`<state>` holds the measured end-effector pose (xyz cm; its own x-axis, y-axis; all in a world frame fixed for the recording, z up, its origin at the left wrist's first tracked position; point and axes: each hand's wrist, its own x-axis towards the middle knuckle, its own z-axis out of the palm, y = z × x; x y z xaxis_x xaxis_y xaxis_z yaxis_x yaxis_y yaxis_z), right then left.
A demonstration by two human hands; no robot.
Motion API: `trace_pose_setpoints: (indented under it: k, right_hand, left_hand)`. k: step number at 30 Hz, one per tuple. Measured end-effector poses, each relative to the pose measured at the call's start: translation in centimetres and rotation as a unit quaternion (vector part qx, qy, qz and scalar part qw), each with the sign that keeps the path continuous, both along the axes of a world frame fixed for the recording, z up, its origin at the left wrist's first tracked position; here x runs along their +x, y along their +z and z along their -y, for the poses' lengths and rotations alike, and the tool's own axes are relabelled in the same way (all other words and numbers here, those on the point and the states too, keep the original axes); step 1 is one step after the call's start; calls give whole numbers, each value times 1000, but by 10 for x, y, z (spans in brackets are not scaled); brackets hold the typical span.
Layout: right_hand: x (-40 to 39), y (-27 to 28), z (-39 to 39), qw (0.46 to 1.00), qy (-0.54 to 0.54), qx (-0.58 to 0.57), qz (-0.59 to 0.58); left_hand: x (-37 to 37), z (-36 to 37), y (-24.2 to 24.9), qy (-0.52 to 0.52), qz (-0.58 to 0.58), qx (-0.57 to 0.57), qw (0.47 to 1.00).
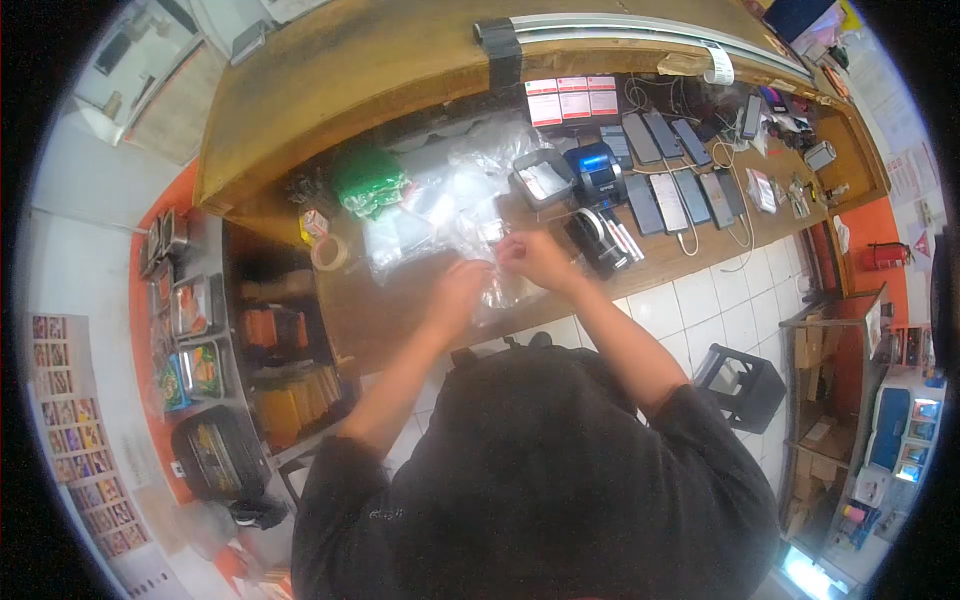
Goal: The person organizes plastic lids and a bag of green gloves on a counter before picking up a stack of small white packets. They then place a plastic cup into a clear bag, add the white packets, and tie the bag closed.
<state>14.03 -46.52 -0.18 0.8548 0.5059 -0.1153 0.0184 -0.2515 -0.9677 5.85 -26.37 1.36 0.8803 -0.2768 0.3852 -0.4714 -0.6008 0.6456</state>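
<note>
Both hands are close together over the front edge of the wooden counter, at a clear plastic bag [490,285]. My left hand [462,292] has its fingers bent in against the bag's left side. Just to the right, my right hand [535,257] pinches the plastic between thumb and fingers. Something small and pale shows through the plastic above the fingertips, too blurred to name. Behind the hands spreads a heap of clear plastic bags [425,225], with a green plastic bundle [367,182] at its far left.
A tape roll [329,252] lies left on the counter [365,315]. To the right stand an open container [543,178], a blue-and-black device [597,172] and several phones [668,200] with white cables. A raised shelf [400,75] overhangs the back. A black stool [740,388] stands on the floor.
</note>
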Motion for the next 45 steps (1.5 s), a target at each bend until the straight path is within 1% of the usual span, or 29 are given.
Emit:
trace_pose_setpoints:
  k: [4,7,9,10,13,16,18,19,21,24,27,30,36,39,45]
  right_hand:
    - [-8,0,-2,997,-48,-8,55]
    - [-15,8,0,993,-84,-23,81]
    - [-20,12,2,989,-96,-36,110]
    - [-22,12,1,990,-97,-24,101]
    - [-26,10,0,992,-103,-2,79]
    - [-28,9,2,992,-102,-2,70]
    - [-27,10,5,994,-90,3,66]
    - [-26,9,6,995,-86,37,25]
    - [-25,6,10,990,-79,103,-58]
    - [-24,1,13,982,-69,123,-122]
    - [-24,0,13,973,-80,148,-159]
    - [-23,-2,11,968,-87,152,-179]
    - [-22,-4,12,972,-81,140,-173]
    - [-21,-2,12,964,-88,151,-201]
    - [-21,2,11,972,-75,134,-176]
  left_hand:
    - [-5,6,-12,60,-42,-96,993]
    - [-7,14,-12,69,-34,-111,991]
    - [-8,20,-7,73,10,-37,997]
    - [-9,23,-2,76,31,0,997]
    - [-11,26,11,70,-49,46,995]
    - [-7,25,7,66,-3,3,998]
    - [-5,25,3,83,-52,-64,993]
    - [-5,25,1,91,-77,-97,988]
    - [-6,25,0,99,-85,-113,985]
    - [-8,26,0,107,-79,-112,985]
    - [-9,27,1,110,-79,-102,986]
    - [-9,26,0,111,-76,-99,986]
    - [-8,27,1,109,-74,-85,988]
    - [-9,27,1,107,-69,-80,989]
    - [-9,28,5,98,-88,-84,988]
